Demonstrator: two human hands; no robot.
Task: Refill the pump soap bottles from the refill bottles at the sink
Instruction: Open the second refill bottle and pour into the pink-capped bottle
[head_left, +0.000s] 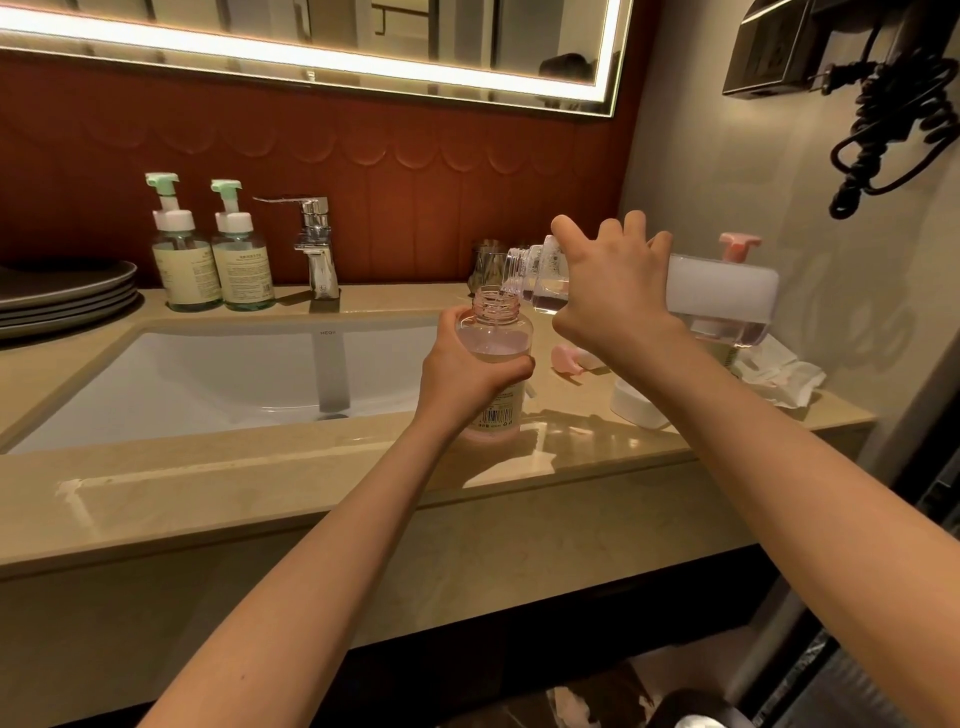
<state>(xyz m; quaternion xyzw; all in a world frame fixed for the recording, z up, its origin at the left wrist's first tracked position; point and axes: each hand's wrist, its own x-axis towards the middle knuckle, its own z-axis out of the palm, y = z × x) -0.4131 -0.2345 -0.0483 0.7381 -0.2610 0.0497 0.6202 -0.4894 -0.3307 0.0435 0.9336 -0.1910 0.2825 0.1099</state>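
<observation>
The beige countertop (260, 499) is cut off at the left and meets a wall on the right, with a wide bare strip along its front edge. The white sink basin (208, 384) lies open below the faucet (317, 244). Stacked grey plates (62, 296) are cropped at the left. The right hand (613, 280) curls its fingers over the refill bottle (722, 291), which is tipped nearly level with its mouth just above the open soap bottle (496, 332). That bottle is upright at the basin's right rim, with the left hand (467, 379) gripping its middle. Two green pump bottles (179, 260) stand together left of the faucet. A white cap (631, 400) is half hidden under the right forearm.
</observation>
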